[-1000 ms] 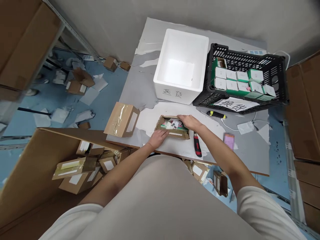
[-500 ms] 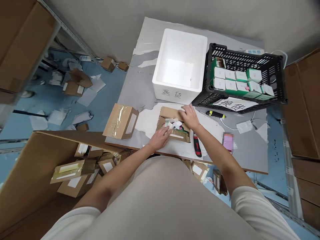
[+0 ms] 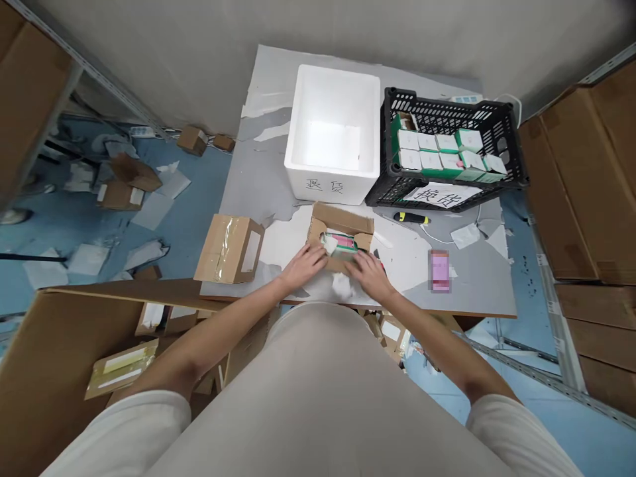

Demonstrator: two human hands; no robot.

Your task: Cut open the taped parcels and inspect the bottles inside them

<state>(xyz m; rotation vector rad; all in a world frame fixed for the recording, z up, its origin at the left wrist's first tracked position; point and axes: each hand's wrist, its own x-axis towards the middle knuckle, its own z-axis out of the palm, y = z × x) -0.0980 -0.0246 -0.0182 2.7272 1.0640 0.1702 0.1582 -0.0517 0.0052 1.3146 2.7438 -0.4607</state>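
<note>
A small opened cardboard box (image 3: 342, 215) lies near the table's front edge, its back flap raised. Inside it a green, white and pink packet (image 3: 345, 243) shows, with white paper (image 3: 328, 244) on its left. My left hand (image 3: 304, 266) has its fingers closed on the box's front left corner. At the front right, my right hand (image 3: 371, 275) rests against the box with fingers stretched and apart. Between my hands, crumpled white paper (image 3: 342, 285) appears blurred in front of the box. A red and black cutter (image 3: 376, 255) is mostly hidden behind my right hand.
On the left is a taped cardboard box (image 3: 229, 248). Behind stand a white foam box (image 3: 332, 182) and a black crate (image 3: 450, 192) of green-and-white packets. A black and yellow cutter (image 3: 411, 218) and a pink phone-like object (image 3: 440, 270) lie right. A large carton (image 3: 59, 331) stands lower left.
My right hand has moved from the box's back flap to its front right. Crumpled paper has come out toward me, uncovering the packet. The view has shifted.
</note>
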